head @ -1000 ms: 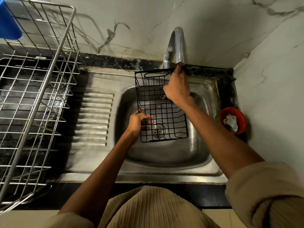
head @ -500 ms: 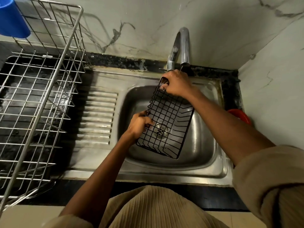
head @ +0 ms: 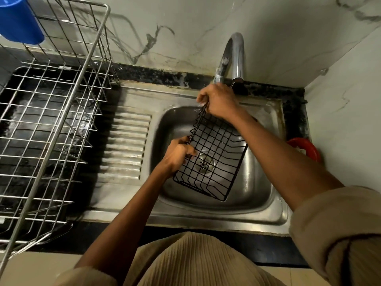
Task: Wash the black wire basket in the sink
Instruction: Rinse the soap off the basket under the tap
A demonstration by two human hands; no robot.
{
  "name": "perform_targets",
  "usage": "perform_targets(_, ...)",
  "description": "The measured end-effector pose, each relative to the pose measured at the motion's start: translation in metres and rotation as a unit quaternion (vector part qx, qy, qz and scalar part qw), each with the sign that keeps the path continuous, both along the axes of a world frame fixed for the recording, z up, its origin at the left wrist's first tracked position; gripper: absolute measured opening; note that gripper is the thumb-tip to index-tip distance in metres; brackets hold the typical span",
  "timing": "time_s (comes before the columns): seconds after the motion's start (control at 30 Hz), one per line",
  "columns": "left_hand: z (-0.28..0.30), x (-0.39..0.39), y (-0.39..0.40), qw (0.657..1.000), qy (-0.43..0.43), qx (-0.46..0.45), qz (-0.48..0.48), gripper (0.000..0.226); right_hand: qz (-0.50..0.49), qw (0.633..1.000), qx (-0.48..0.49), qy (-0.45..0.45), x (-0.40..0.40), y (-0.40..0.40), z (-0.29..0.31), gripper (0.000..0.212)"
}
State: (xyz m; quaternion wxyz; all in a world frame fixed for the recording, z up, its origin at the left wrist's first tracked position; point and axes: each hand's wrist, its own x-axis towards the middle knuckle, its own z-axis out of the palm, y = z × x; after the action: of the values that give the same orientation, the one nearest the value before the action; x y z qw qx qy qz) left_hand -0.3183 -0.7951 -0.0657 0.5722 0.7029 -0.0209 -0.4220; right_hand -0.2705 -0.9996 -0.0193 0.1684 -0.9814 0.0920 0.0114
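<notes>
Basket (head: 214, 159) now tilted steeper, both hands' grip unchanged, over sink (head: 257, 195).

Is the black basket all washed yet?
Not yet. Done: the black wire basket is over the sink bowl. In hand: the left hand and right hand grip it, tilted, below the tap. Left: I can't see water running or any soap, so the washing and rinsing look undone.
</notes>
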Motion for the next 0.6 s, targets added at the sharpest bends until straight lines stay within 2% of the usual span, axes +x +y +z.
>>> perform_targets(0.1,-0.008,0.000,0.004,1.000,0.004,0.005,0.008,0.065,0.000,1.000,0.004,0.026,0.002,0.000,-0.004,0.022)
perform_targets(0.17,-0.011,0.002,0.010,1.000,0.002,0.006,0.015,0.055,-0.028,0.998,0.006,0.047,-0.002,-0.006,-0.010,0.016)
perform_targets(0.27,-0.016,0.002,0.019,0.998,0.003,-0.002,0.060,0.037,-0.073,0.992,0.024,0.105,-0.015,-0.023,-0.019,0.028)
perform_targets(0.33,-0.018,0.001,0.021,0.996,0.014,-0.007,0.088,0.033,-0.116,0.987,0.037,0.107,-0.027,-0.033,-0.022,0.022)
perform_targets(0.4,-0.020,0.000,0.021,0.996,0.012,-0.003,0.094,0.034,-0.134,0.986,-0.002,0.095,-0.033,-0.033,-0.023,0.022)
perform_targets(0.5,-0.014,-0.002,0.013,0.996,0.028,-0.017,0.080,0.010,-0.150,0.986,-0.048,0.059,-0.034,-0.017,-0.025,0.046)
perform_targets(0.53,-0.012,-0.002,0.009,0.997,0.031,-0.022,0.072,0.014,-0.148,0.985,-0.064,0.054,-0.035,-0.009,-0.026,0.059)
perform_targets(0.6,-0.012,-0.001,-0.001,0.996,0.042,-0.024,0.076,0.035,-0.128,0.985,-0.095,0.058,-0.038,0.010,-0.029,0.088)
